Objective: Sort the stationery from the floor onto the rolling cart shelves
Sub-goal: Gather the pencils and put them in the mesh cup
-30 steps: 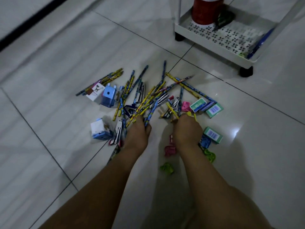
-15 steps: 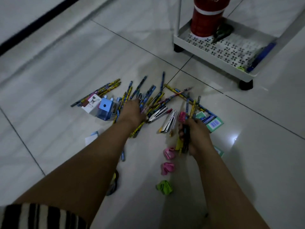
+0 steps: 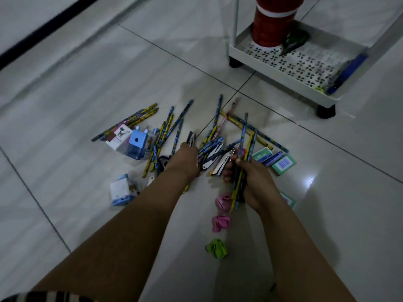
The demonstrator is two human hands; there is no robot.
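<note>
Patterned blue and yellow pencils (image 3: pixel 174 127) lie scattered on the tiled floor, mixed with silver staplers (image 3: pixel 220 164). My right hand (image 3: pixel 253 179) grips a bundle of pencils (image 3: pixel 235 198) that runs up past my thumb. My left hand (image 3: pixel 187 158) reaches into the middle of the pile, back upward, with its fingers hidden among the pencils. The white rolling cart (image 3: pixel 283 80) stands at the far right; only its bottom shelf shows, holding a red cup (image 3: pixel 272 22), a dark green object (image 3: pixel 294 40) and blue pens (image 3: pixel 349 73).
A blue sharpener (image 3: pixel 136 144) and small white boxes (image 3: pixel 118 136) lie left of the pile, with another box (image 3: pixel 122 191) nearer me. Green staple boxes (image 3: pixel 283 164) sit at the right. Pink clips (image 3: pixel 221 223) and a green clip (image 3: pixel 216 248) lie between my arms.
My right hand has gathered pencils into a bundle and lifted them off the floor. My left hand moved from the pile's near edge into its middle, then a little rightward.
</note>
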